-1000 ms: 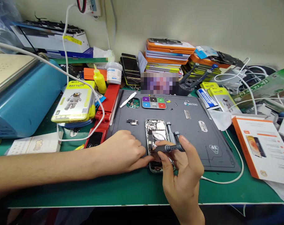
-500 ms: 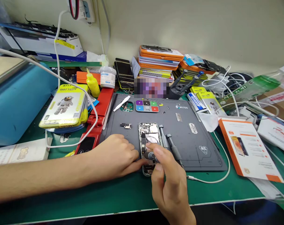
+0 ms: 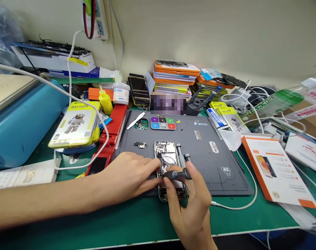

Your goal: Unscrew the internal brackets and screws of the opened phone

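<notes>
An opened phone (image 3: 170, 149) lies on the grey mat with its inner parts bare. My right hand (image 3: 191, 205) grips a dark grey screwdriver (image 3: 177, 174), which lies nearly level over the phone, tip to the left. My left hand (image 3: 133, 173) reaches in from the left, its thumb and index finger closed together at the phone's left edge by the screwdriver's tip. Whatever sits between those fingertips is too small to make out. Two more grey screwdrivers (image 3: 181, 152) lie along the phone's right side. A small dark phone part (image 3: 140, 144) rests left of the phone.
The mat (image 3: 215, 177) also bears a coloured screw tray (image 3: 163, 123), white tweezers (image 3: 135, 121) and small metal bits. Yellow battery boxes (image 3: 74, 123) and a red tool (image 3: 112, 135) stand left. A white-orange box (image 3: 279, 170) and white cable (image 3: 232, 207) lie right.
The screwdriver has tipped from pointing down into the phone to lying nearly level, tip left. My left index finger has come up to the tip. The view has shifted slightly.
</notes>
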`<state>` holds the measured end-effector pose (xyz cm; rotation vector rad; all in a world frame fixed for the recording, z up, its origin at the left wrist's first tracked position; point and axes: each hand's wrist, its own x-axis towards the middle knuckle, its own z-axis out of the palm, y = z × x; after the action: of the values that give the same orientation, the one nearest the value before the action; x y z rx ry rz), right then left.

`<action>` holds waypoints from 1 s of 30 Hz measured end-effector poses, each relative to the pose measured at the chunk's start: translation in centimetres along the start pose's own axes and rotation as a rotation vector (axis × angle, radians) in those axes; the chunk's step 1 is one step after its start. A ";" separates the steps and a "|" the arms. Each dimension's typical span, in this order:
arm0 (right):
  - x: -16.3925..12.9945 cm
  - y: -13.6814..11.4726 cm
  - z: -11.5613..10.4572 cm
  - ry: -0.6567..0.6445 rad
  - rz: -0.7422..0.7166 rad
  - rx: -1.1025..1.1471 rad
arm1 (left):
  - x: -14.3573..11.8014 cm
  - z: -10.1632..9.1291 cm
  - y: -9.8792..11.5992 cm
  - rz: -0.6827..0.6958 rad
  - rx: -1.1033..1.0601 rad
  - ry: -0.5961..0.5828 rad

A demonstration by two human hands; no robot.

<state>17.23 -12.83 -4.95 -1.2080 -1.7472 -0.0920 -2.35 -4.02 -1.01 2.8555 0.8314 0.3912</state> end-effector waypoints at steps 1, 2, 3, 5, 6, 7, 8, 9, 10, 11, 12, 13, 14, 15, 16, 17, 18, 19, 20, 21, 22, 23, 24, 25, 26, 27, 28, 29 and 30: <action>0.0 0.0 0.0 0.011 0.043 0.044 | 0.0 0.0 0.0 0.007 -0.003 0.005; 0.1 0.0 0.0 0.014 0.089 0.102 | 0.0 0.0 0.0 0.020 -0.007 0.013; 0.1 0.0 -0.1 0.014 0.124 0.163 | 0.0 0.0 0.0 0.034 -0.014 0.023; 0.4 0.0 -0.2 0.003 0.164 0.267 | 0.0 0.1 0.0 0.063 -0.029 0.045; 0.5 -0.1 -0.3 -0.005 0.185 0.308 | -0.1 0.1 -0.1 0.075 -0.035 0.054; 0.6 -0.1 -0.4 -0.006 0.204 0.342 | -0.1 0.1 -0.1 0.079 -0.038 0.062; 0.7 -0.2 -0.5 -0.004 0.223 0.371 | -0.1 0.1 -0.1 0.077 -0.040 0.069; 0.8 -0.3 -0.6 0.000 0.240 0.397 | -0.1 0.1 -0.1 0.074 -0.044 0.072; 0.8 -0.3 -0.6 0.001 0.255 0.419 | -0.1 0.1 -0.1 0.076 -0.053 0.072; 0.9 -0.4 -0.7 0.001 0.265 0.433 | -0.1 0.0 -0.1 0.083 -0.062 0.068; 0.9 -0.4 -0.7 -0.001 0.268 0.439 | -0.2 0.0 -0.1 0.096 -0.075 0.060; 0.9 -0.4 -0.7 -0.003 0.269 0.439 | -0.2 -0.1 -0.2 0.111 -0.086 0.054; 1.0 -0.5 -0.7 0.001 0.276 0.434 | -0.2 -0.1 -0.2 0.124 -0.094 0.053; 1.0 -0.5 -0.7 0.012 0.287 0.427 | -0.2 -0.1 -0.2 0.131 -0.099 0.057; 1.0 -0.6 -0.7 0.029 0.303 0.419 | -0.2 0.0 -0.2 0.133 -0.099 0.066; 1.0 -0.6 -0.7 0.053 0.319 0.410 | -0.3 0.0 -0.2 0.131 -0.097 0.078; 1.0 -0.7 -0.7 0.080 0.331 0.399 | -0.3 0.1 -0.2 0.126 -0.093 0.091; 1.0 -0.7 -0.7 0.105 0.337 0.385 | -0.3 0.2 -0.2 0.118 -0.085 0.103; 1.0 -0.7 -0.7 0.120 0.335 0.366 | -0.3 0.2 -0.2 0.109 -0.077 0.112; 1.0 -0.6 -0.7 0.120 0.329 0.344 | -0.3 0.3 -0.2 0.101 -0.070 0.117; 0.9 -0.6 -0.7 0.109 0.321 0.317 | -0.3 0.3 -0.2 0.093 -0.066 0.120; 0.7 -0.5 -0.6 0.092 0.311 0.286 | -0.3 0.3 -0.2 0.088 -0.064 0.117; 0.6 -0.4 -0.6 0.074 0.297 0.255 | -0.3 0.3 -0.2 0.086 -0.064 0.114; 0.4 -0.3 -0.5 0.057 0.283 0.227 | -0.3 0.3 -0.2 0.086 -0.064 0.112; 0.3 -0.2 -0.5 0.044 0.271 0.205 | -0.3 0.3 -0.2 0.088 -0.064 0.113; 0.1 -0.1 -0.4 0.033 0.262 0.189 | -0.3 0.3 -0.2 0.089 -0.062 0.116; 0.0 -0.1 -0.4 0.022 0.258 0.180 | -0.3 0.3 -0.2 0.091 -0.060 0.118; -0.1 0.0 -0.3 0.009 0.256 0.178 | -0.3 0.3 -0.2 0.093 -0.060 0.117; -0.1 0.0 -0.3 0.000 0.258 0.180 | -0.3 0.3 -0.1 0.092 -0.060 0.115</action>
<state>17.45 -13.07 -4.90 -1.2874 -1.5498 0.2135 -2.61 -4.09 -1.35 2.8454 0.6949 0.5863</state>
